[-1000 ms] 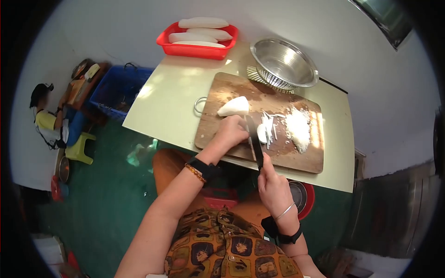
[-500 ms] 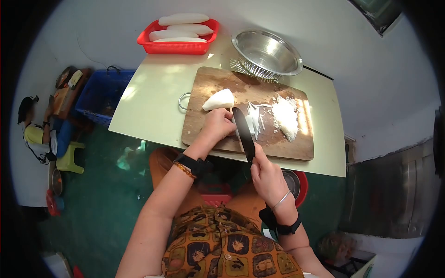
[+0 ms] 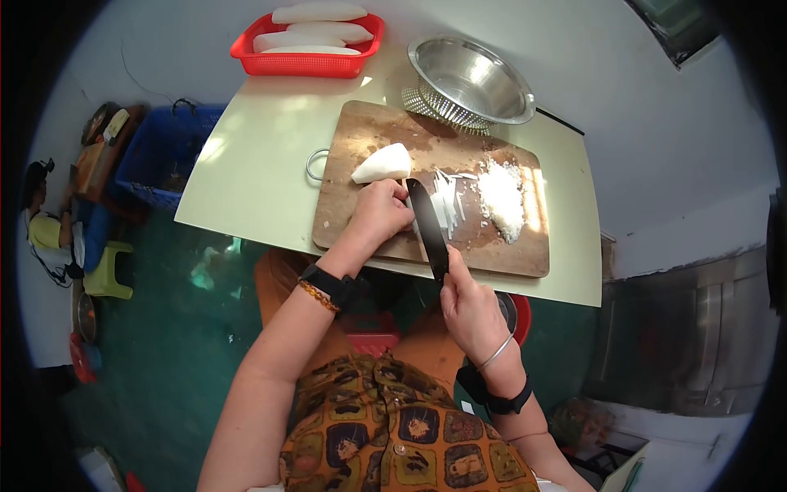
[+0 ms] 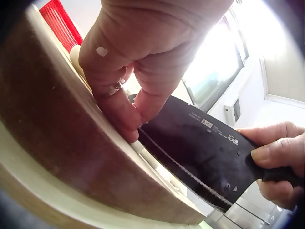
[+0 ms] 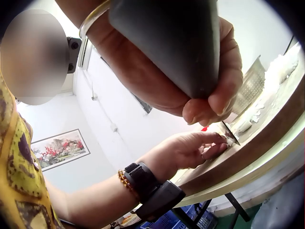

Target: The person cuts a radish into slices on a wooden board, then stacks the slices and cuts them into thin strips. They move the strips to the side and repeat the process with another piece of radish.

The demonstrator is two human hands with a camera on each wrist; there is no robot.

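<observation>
My right hand [image 3: 475, 312] grips the handle of a black cleaver [image 3: 429, 234]. Its blade slants over the wooden cutting board [image 3: 492, 257], right beside the fingertips of my left hand [image 3: 379, 213]. Those fingers are bent, and in the left wrist view they pinch down on a white radish piece [image 4: 144, 151] mostly hidden under them. Thin white strips [image 3: 448, 197] lie just right of the blade. A heap of finely chopped white bits [image 3: 502, 201] is spread farther right on the board. Behind my left hand rests a larger peeled radish chunk [image 3: 383, 164].
A red basket [image 3: 305, 66] of peeled white radishes [image 3: 320, 11] stands at the back left of the table [image 3: 246, 164]. Behind the board, a steel basin [image 3: 467, 74] leans on a perforated colander [image 3: 426, 105]. On the floor at left are a blue crate [image 3: 160, 160], a green stool [image 3: 108, 272] and another person.
The head view has shifted, so the table appears farther up and left. Against the board, both hands and the cleaver stay at nearly the same spot; the blade still sits beside the left fingers.
</observation>
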